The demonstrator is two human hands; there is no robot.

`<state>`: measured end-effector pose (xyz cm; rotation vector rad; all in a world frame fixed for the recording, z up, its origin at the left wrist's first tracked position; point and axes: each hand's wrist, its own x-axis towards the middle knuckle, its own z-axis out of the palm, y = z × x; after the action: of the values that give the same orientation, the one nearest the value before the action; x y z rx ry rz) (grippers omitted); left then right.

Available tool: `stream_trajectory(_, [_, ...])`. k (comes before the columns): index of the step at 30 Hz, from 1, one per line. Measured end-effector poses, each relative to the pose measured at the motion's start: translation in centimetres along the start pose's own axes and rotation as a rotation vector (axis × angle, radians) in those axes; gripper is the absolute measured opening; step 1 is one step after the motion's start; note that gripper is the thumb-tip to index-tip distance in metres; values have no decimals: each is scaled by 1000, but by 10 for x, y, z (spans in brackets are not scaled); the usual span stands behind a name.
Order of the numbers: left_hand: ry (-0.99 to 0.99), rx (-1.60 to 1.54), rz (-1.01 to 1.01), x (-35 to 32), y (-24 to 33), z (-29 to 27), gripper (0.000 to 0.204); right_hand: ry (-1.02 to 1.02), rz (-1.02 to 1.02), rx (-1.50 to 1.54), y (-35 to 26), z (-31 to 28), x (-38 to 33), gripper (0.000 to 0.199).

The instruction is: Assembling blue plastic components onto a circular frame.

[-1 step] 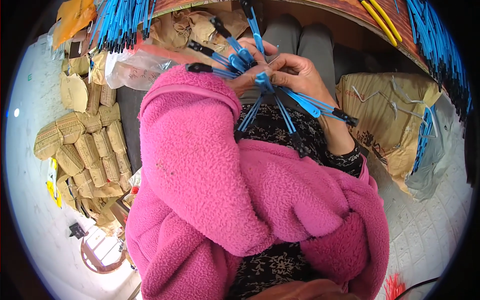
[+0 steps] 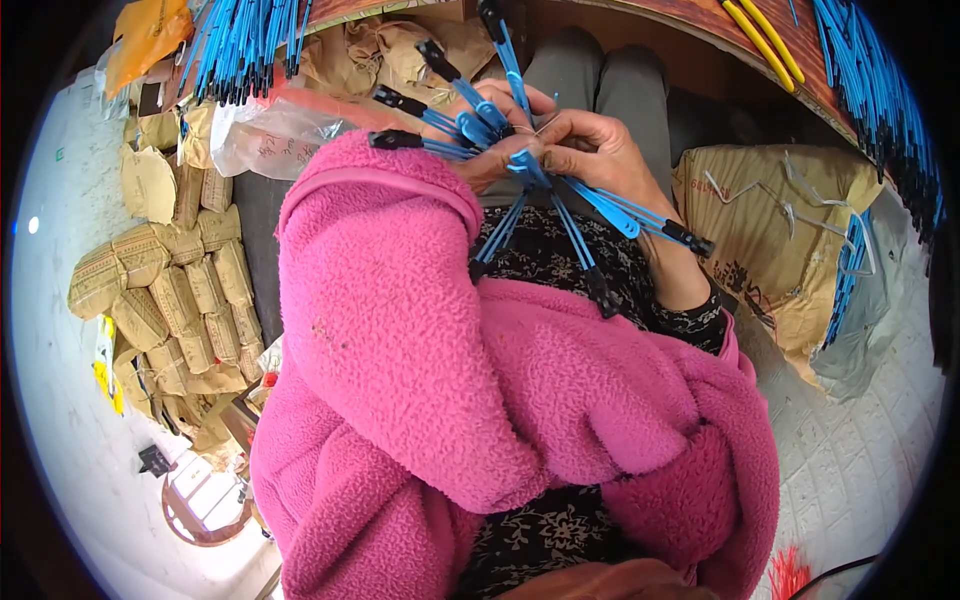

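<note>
A bunch of blue clips (image 2: pixel 612 208) with slim blue shafts and black tips fans out in all directions from between my hands. Closed around its centre is my left hand (image 2: pixel 492 163), partly covered by the clips and by the pink fleece sleeve. My right hand (image 2: pixel 612 158) has thumb and forefinger pinched together close beside the left fingers. A thin, pale wire (image 2: pixel 524 129) shows at those fingertips; the rest of it is hidden. Some clips pass beneath the right hand and poke out past its wrist.
Blue clips hang in thick bundles over the table edge (image 2: pixel 690 30), left and right. Yellow-handled pliers (image 2: pixel 765 45) lie on the table. Brown paper packages (image 2: pixel 185 290) are stacked at left. A large brown sack (image 2: pixel 765 220), with bent metal wires on it, stands at right.
The fanned clips have shifted very slightly, and the thin wire shows a little more clearly. Both hands keep their hold in nearly the same place.
</note>
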<state>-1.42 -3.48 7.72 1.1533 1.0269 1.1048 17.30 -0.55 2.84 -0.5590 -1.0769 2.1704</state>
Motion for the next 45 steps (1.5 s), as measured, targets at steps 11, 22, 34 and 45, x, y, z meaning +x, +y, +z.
stream_trajectory(11, [-74, 228, 73, 19, -2, 24, 11, -125, 130, -293, -33, -51, -5, 36])
stream_trajectory(22, [180, 9, 74, 40, -35, 40, 9, 148, -541, 177, -50, -35, -39, 82])
stream_trajectory(34, [207, -83, 32, 41, -37, 51, 12, 374, -446, -456, -29, -17, -30, 73])
stream_trajectory(45, [213, 62, 136, 38, -44, 69, 10, 308, -222, -163, -22, -49, -33, 24])
